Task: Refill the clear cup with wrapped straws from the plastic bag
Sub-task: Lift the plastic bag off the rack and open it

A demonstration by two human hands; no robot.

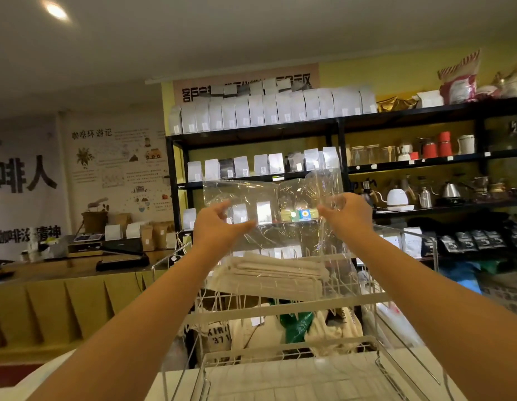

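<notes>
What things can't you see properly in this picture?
Head view:
- The clear cup: nowhere in frame.
- How many wrapped straws there are: the plastic bag wrinkles and shines over them.
- Where the bag opens: both hands, left hand and right hand, cover its top edges.
- Small shelf labels: too tiny and blurry.

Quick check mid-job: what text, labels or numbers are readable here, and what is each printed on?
"咖啡环游记": white wall poster.
"啡人": left banner.
"37": sack below the wire rack, partly hidden.
Sign above the shelves: blocked by pouches.
Pouch labels, price tags: too small.
</notes>
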